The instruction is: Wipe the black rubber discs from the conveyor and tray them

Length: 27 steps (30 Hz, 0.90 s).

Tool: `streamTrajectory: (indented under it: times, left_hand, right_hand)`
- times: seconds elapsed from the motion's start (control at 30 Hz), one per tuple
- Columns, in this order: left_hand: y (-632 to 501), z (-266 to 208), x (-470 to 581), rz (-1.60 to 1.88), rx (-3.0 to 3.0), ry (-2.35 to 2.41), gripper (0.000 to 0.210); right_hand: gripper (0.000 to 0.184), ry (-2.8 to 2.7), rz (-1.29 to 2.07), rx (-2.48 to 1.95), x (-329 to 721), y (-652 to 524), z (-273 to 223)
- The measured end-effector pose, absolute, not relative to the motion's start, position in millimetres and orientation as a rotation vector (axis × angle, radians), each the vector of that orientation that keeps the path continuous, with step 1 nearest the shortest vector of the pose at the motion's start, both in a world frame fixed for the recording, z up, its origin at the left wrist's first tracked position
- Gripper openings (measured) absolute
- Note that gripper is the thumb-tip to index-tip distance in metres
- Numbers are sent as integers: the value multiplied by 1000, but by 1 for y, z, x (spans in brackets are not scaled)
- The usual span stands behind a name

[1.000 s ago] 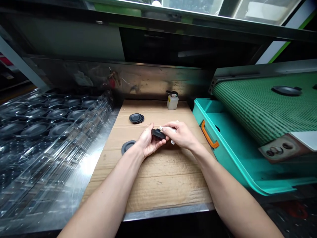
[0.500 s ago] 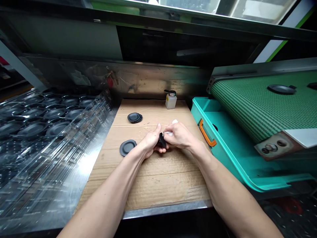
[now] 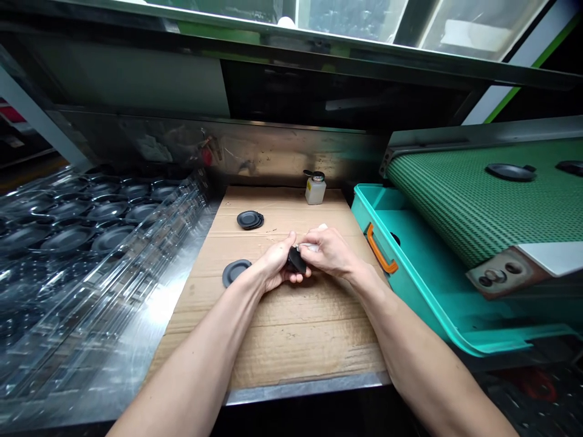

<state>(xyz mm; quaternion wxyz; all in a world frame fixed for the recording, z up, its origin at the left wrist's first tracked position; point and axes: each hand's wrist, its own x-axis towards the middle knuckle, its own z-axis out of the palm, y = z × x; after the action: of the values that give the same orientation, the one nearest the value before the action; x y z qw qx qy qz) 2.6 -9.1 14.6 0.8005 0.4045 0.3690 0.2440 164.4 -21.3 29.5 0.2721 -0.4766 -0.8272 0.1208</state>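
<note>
Left hand (image 3: 277,264) grips tilted black disc (image 3: 297,260) above cardboard (image 3: 310,328) | right hand (image 3: 328,252) pinches white cloth (image 3: 311,247) at it | L-R: clear trays (image 3: 136,255), loose disc (image 3: 232,272) part-hidden by left forearm (image 3: 214,328), disc stack (image 3: 249,220), bottle (image 3: 315,192), teal bin (image 3: 423,285), conveyor (image 3: 455,200) overhanging bin

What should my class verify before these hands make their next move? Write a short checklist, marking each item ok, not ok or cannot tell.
1. Black disc held in the left hand: ok.
2. White cloth held in the right hand: ok.
3. Bottle upright on the cardboard: ok.
4. Loose discs all in one stack: not ok; a lone disc lies apart, near the left forearm.
5. Held disc free of marks: cannot tell; too small to see.
</note>
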Motion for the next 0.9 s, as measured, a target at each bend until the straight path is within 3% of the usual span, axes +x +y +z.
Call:
streamTrajectory:
  times: [0.27, 0.9]
  left_hand:
    - [4, 7, -4, 459, 665, 760, 65]
    - [-12, 15, 8, 515, 954, 881, 62]
  right_hand:
    - [21, -1824, 889, -1353, 169, -21, 31]
    - [18, -2079, 574, -1279, 167, -20, 24]
